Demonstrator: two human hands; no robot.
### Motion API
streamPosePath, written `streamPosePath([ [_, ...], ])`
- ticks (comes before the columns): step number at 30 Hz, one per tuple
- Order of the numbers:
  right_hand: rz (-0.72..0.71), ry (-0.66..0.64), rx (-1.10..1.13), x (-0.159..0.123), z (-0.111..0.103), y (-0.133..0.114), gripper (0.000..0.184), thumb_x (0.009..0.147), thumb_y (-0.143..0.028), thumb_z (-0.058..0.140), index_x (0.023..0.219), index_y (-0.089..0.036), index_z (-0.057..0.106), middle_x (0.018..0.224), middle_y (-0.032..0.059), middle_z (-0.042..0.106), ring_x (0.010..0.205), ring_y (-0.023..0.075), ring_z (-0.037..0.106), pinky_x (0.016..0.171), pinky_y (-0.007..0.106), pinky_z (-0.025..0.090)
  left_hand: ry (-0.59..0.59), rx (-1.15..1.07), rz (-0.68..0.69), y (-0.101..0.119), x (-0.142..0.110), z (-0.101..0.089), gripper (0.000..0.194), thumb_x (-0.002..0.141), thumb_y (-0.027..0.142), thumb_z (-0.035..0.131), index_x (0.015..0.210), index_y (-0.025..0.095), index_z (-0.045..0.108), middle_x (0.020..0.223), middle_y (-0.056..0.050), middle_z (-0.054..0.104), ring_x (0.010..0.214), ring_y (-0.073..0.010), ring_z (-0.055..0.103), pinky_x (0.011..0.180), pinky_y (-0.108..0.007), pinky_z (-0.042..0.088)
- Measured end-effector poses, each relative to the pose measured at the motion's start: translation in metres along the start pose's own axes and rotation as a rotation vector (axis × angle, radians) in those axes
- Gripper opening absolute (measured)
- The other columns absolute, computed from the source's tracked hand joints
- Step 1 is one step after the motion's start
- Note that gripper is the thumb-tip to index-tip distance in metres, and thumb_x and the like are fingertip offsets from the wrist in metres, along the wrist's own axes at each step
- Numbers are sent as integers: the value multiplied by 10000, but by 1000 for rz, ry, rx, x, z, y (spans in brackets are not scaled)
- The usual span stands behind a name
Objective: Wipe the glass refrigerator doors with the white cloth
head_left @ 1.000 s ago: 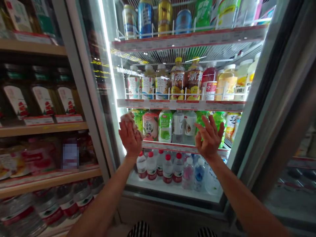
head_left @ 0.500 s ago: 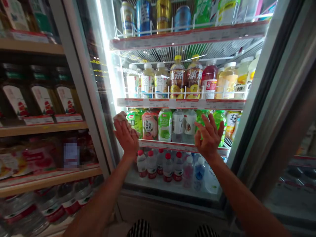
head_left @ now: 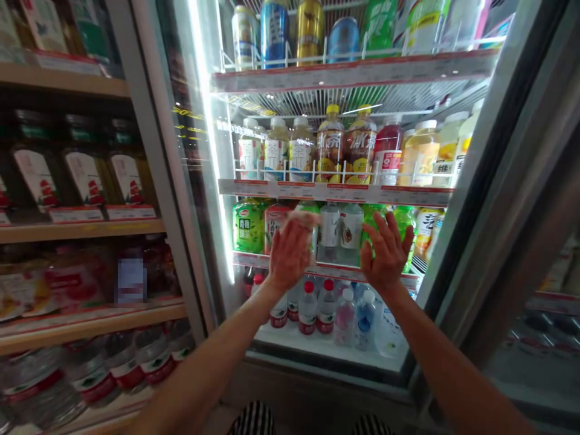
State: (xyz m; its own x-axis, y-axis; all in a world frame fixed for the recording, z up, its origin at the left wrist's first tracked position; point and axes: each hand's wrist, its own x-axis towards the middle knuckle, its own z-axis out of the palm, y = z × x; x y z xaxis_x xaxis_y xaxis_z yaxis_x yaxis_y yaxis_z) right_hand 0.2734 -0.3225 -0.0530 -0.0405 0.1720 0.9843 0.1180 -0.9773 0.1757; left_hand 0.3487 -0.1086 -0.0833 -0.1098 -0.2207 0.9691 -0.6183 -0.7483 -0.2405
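Note:
A crumpled pale cloth [head_left: 312,221] is under my left hand [head_left: 290,257], which presses it flat against the glass door [head_left: 247,104] of a lit drinks cooler. Part of the cloth shows past the fingertips; the palm hides the rest, and the hand is slightly blurred. Off to the right, my right hand [head_left: 385,251] has its fingers spread and holds nothing. It is at the glass, but whether it touches cannot be made out. Behind the glass, green-labelled bottles [head_left: 248,226] and clear bottles with white labels [head_left: 329,226] stand on the shelf at hand height.
Wooden shelves [head_left: 81,229] with large bottles and packs stand on the left. The cooler's dark door frame [head_left: 480,205] runs down the right side. Small red-capped water bottles [head_left: 308,311] stand at the cooler's bottom, and cans [head_left: 273,33] on its top shelf.
My left hand first shifted slightly left, then swept right across the glass with the cloth, uncovering the green bottle at the left. My right hand has stayed in place. The view has shifted slightly.

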Motion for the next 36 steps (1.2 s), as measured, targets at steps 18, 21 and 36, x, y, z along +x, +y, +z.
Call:
streamPosePath([
  [18,147,-30,-162,-6,-13,32,515,822,-280,461,1331,-248,388,1444,111,321,1351,288,239,1069,574,134,-31,-9,163,22,8,6,517,857,237,449,1356,227,316,1424,-23,352,1357,-147,206,1151,-359,86],
  [21,123,-23,-177,-6,-13,32,515,825,-273,451,1334,-229,385,1443,121,317,1356,288,223,1068,573,142,143,67,-265,5,21,2,506,903,201,340,1388,112,226,1493,-103,139,1378,-181,117,1140,-400,105],
  [36,126,10,-154,-9,-12,35,498,817,-252,459,1312,-245,416,1441,98,329,1346,282,255,1073,561,150,171,18,-337,19,11,7,567,877,184,376,1410,213,187,1493,-67,151,1382,-178,106,1135,-445,93],
])
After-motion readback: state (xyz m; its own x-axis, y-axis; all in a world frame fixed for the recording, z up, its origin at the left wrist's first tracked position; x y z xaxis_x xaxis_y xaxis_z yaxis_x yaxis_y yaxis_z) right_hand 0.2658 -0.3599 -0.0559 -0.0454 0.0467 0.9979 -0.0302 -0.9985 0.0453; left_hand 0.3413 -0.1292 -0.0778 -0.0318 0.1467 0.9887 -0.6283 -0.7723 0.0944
